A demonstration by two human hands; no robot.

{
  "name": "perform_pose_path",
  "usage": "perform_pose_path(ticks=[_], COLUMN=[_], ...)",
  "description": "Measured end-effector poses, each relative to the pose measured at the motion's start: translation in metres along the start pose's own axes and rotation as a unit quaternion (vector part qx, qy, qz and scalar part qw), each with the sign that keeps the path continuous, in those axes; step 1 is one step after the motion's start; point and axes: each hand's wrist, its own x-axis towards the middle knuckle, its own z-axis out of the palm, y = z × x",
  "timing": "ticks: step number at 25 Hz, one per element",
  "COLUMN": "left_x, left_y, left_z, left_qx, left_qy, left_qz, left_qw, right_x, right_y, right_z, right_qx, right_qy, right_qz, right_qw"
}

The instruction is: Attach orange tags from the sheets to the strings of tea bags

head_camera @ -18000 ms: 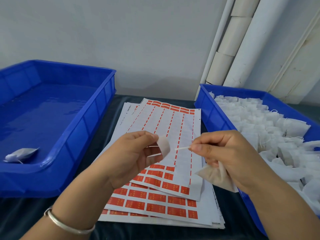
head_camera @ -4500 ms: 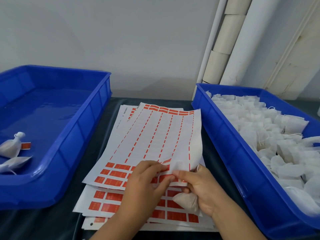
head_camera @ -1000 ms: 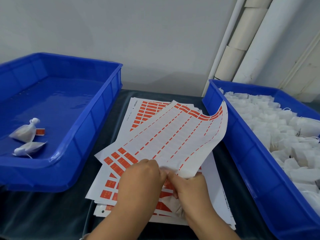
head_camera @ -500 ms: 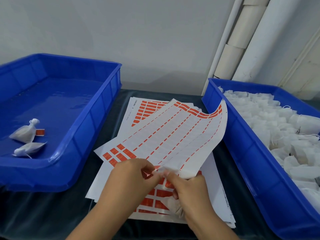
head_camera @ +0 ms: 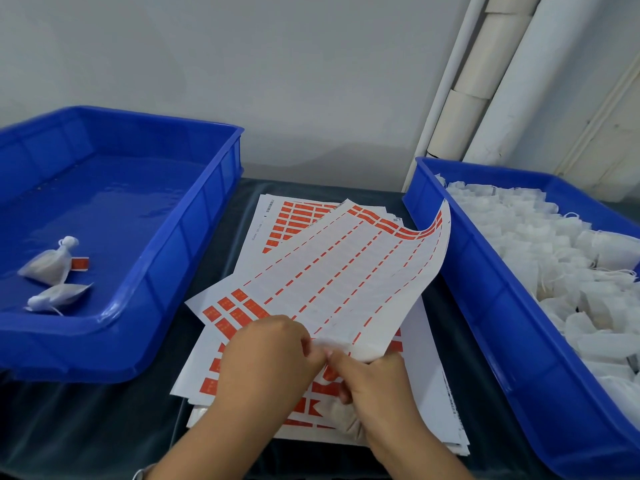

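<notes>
Both hands, L [head_camera: 266,362] & R [head_camera: 374,382], pinch top sheet [head_camera: 346,271] near edge.

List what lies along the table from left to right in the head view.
Large blue plastic tray holding two finished white tea bags, one with an orange tag → stack of white sheets of orange tags, with both hands at its near edge → second blue plastic tray heaped with untagged white tea bags.

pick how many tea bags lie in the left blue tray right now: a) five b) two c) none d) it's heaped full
b: two white tea bags lie near the front left of the left blue tray, one with an orange tag beside it; the heap is in the right blue tray.
</notes>
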Motion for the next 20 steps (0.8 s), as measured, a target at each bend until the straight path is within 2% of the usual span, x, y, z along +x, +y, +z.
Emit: perform_pose_path(ticks=[4,8,12,15,17,20], left_x=[-0.001,-0.007,-0.004,-0.01,-0.017,-0.018], left_y=[-0.001,0.0,-0.017,-0.025,-0.023,-0.02], left_z=[0.007,0.012,0.003,0.001,0.0,0.0], left_qx=[0.016,-0.001,-0.145,-0.218,-0.222,-0.215], left_qy=[-0.01,0.045,0.07,0.044,0.028,0.044], left_qz=[-0.021,-0.034,-0.059,-0.039,-0.002,0.047], left_qw=[1.0,0.998,0.985,0.974,0.975,0.975], right_x=[0.001,0.003,0.001,0.001,0.001,0.0], right_y=[0.003,0.006,0.007,0.004,0.001,-0.002], right_z=[0.001,0.002,-0.001,-0.003,-0.004,-0.002], right_qx=[-0.007,-0.027,-0.025,-0.011,-0.002,0.002], right_qy=[0.003,0.007,0.006,0.009,0.011,0.007], right_qz=[0.0,0.0,0.004,0.007,0.005,0.003], right_qw=[1.0,1.0,1.0,1.0,1.0,1.0])
